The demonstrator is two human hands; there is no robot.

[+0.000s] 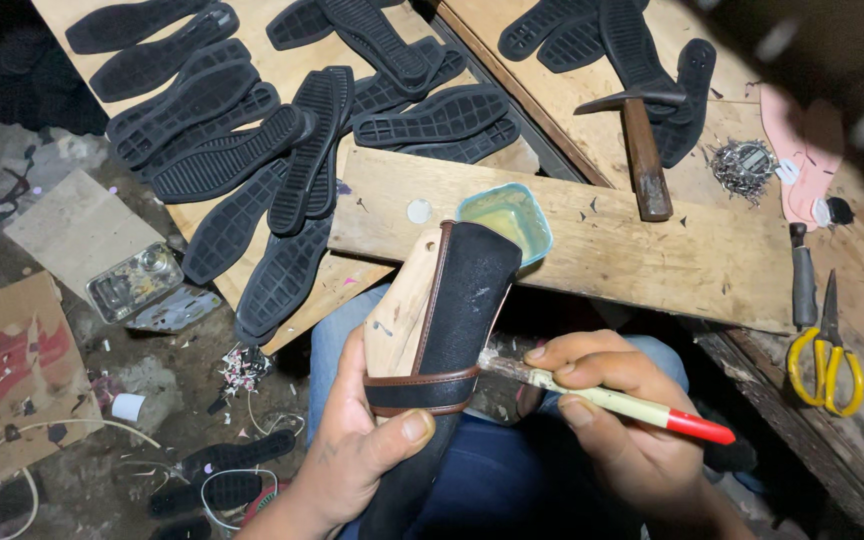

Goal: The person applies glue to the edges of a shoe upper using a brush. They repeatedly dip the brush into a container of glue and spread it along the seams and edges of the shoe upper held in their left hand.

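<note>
My left hand (357, 455) clamps the black shoe upper on its wooden last (442, 320), over my lap just below the plank's (592, 235) near edge; my right hand (612, 405) pinches a brush (602, 398), its bristles seemingly touching the upper's side; glue tub (505, 217) above

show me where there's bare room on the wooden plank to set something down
The bare wooden plank is free between the teal glue tub and the wooden-handled hammer, and right of the hammer. The black rubber soles crowd the left board; the yellow-handled scissors fill the right edge.
</note>
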